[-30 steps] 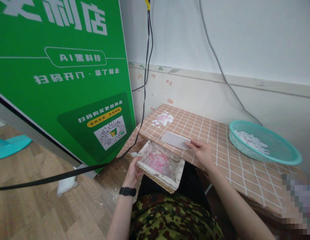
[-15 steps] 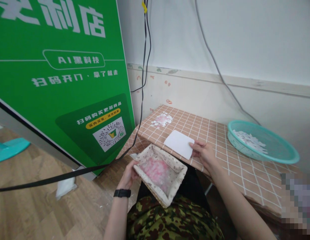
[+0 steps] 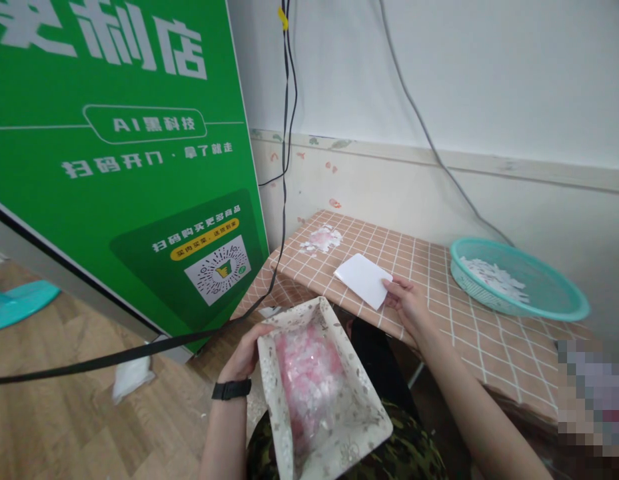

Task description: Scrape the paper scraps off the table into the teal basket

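Note:
My left hand [image 3: 248, 355] grips the left edge of a speckled cream tray [image 3: 356, 357], holding it tilted over my lap. Pink and white flakes [image 3: 309, 373] lie inside the tray. At the table's front edge, my right hand [image 3: 403, 300] pinches the right corner of a white card [image 3: 363, 279], which is at the tabletop. Whether it is one card or a thin stack I cannot tell. Behind the card, a small heap of white and pink flakes [image 3: 321, 239] sits on the checked cloth.
A brown checked cloth [image 3: 439, 280] covers the table. On its right stands a turquoise basket [image 3: 554, 293] with white pieces inside. A green cabinet [image 3: 139, 193] rises at the left, and a black strap [image 3: 189, 339] crosses in front of it. A pixelated patch hides the lower right.
The tray has come nearer to me and turned, so its inside shows larger. My left hand has moved slightly down and left with it. The right hand and card have shifted slightly.

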Available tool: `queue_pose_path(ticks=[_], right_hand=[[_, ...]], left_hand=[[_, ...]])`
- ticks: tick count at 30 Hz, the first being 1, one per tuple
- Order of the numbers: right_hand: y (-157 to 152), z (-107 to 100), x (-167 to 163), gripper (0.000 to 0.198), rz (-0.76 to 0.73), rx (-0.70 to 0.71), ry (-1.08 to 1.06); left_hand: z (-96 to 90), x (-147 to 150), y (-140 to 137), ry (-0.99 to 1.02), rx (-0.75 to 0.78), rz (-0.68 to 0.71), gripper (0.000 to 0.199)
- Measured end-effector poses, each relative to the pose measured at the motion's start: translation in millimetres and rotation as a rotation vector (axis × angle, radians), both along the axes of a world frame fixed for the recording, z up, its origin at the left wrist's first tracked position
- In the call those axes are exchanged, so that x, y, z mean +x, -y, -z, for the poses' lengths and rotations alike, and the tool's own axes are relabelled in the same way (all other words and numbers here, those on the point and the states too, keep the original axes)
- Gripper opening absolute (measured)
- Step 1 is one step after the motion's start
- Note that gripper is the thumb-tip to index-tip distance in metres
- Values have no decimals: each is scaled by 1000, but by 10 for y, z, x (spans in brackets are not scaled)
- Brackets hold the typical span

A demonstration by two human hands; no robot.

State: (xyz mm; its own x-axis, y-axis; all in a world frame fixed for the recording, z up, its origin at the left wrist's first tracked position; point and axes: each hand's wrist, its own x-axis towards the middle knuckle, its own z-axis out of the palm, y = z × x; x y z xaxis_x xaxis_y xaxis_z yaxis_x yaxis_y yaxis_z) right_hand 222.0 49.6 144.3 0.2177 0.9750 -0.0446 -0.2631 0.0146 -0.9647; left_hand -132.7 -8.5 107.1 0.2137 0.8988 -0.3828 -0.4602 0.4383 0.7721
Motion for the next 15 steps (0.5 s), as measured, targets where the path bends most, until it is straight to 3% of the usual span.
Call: queue_pose_path(ticks=[4,9,12,15], right_hand=[[-3,4,29,25,39,1,-71],[-1,11,43,25,66,20,-102],[10,-4,34,28,78,23,-108],[21,-35,14,35,88,34,-112]], left_hand=[[-200,78,40,52,51,-7,33],[-306,153,44,37,72,-84,27],[-369,312,53,64,35,-136,28],[-467,564,82,93,-36,-98,29]])
